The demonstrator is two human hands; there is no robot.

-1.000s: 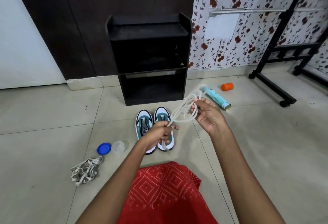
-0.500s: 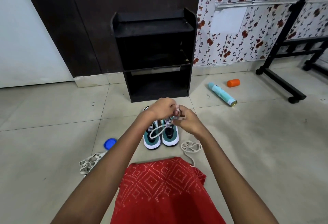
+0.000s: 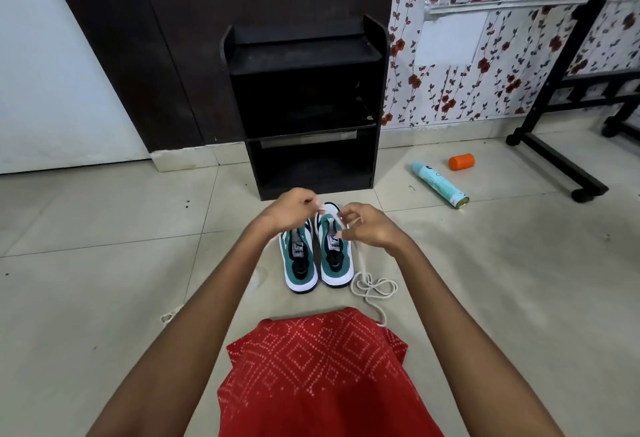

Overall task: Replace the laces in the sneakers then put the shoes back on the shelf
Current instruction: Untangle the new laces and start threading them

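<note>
Sneakers: the teal-and-white sneakers (image 3: 299,263) stand side by side on the floor tiles (image 3: 104,298), toes toward the shelf, heels toward the person, inner edges touching or nearly so.
Left hand: the left hand (image 3: 291,210) is raised over the toes of the pair, fingers curled, thumb and fingertip pinching a short white end of the lace.
Right hand: the right hand (image 3: 370,227) is over the outer edge of the right-side shoe, fingers curled in, pinching the same lace.
Lace: the white lace (image 3: 374,286) drops from the right hand past the shoe's outer side and lies in loose loops just beside that heel. Its tail runs to the edge of the red garment (image 3: 318,367).
Shelf: the black shelf (image 3: 304,107) has two open compartments facing the shoes, and its bottom front edge is just beyond the toes.
Left side: a wide stretch of tile runs out to the white wall. A loop of grey old laces (image 3: 169,316) peeks from behind the left forearm, mostly hidden.
Right side: a spray can (image 3: 440,184) lies on its side, well apart from the shoes, with an orange cap (image 3: 461,161) near it.
Far right: the foot bar of a black rack (image 3: 561,166) on castors runs diagonally along the frame edge.
</note>
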